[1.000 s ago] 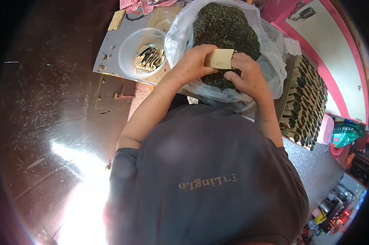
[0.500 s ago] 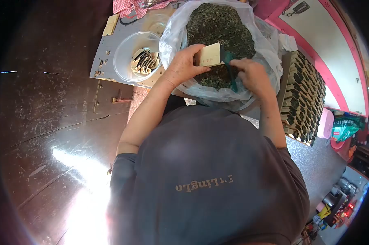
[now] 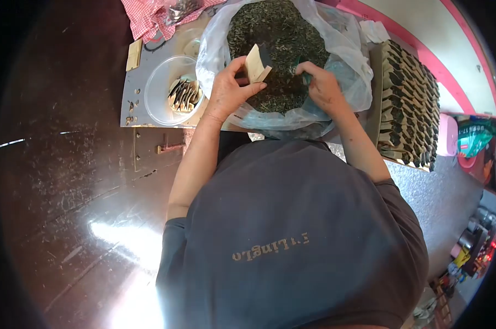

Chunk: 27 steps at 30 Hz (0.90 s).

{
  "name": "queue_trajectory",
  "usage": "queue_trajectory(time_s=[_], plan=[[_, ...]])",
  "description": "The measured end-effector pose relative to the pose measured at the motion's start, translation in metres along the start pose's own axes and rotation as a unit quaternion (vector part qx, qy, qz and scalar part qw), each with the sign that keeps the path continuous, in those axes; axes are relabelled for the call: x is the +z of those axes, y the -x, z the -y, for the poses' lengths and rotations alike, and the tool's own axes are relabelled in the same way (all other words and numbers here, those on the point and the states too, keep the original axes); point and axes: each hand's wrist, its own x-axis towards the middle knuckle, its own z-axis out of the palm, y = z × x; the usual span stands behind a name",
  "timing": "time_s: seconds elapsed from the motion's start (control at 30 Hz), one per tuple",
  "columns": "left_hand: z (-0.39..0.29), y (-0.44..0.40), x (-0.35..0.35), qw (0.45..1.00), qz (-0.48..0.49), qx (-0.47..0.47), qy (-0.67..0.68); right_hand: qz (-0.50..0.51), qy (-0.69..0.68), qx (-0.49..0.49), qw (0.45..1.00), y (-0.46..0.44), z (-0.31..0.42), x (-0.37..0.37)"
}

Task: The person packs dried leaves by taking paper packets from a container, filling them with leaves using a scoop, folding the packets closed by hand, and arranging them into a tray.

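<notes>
Between the thumb and fingers of my left hand [image 3: 230, 90] is a small cream paper packet [image 3: 255, 64], tilted, with a dark side facing right. Dried dark-green leaf material [image 3: 278, 33] fills a clear plastic bag [image 3: 212, 44] beneath both hands. My right hand [image 3: 322, 90] is curled at the bag's right part, closed around a dark green tool [image 3: 303, 68] that is mostly hidden by the fingers. A round clear tub [image 3: 156, 93] left of the bag contains several folded packets [image 3: 184, 95].
At the right, a box [image 3: 375, 93] holds dense rows of filled packets [image 3: 407, 104]. A cream packet [image 3: 134, 55] and small brown bits [image 3: 131, 107] lie on the table's left part. A red checked cloth [image 3: 144, 19] sits at the back left, a pink-edged panel [image 3: 440, 49] at the right.
My left hand has tilted the packet more upright. My right hand has come away from the packet, and the green tool has come into view with it. The camera view has shifted.
</notes>
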Motion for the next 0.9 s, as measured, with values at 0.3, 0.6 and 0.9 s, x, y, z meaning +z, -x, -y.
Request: queue_trajectory(time_s=[0.3,0.6,0.9], plan=[[-0.003,-0.001,0.000,1.000,-0.003,-0.016,0.011,-0.147,-0.416,0.249,0.862,-0.002,-0.004,-0.008],[0.001,-0.001,0.000,1.000,-0.007,-0.014,-0.001,-0.204,-0.480,0.279,0.806,-0.002,-0.004,-0.004],[0.005,-0.001,0.000,1.000,-0.019,-0.001,0.012,-0.140,-0.171,0.190,0.957,-0.003,0.004,-0.013]])
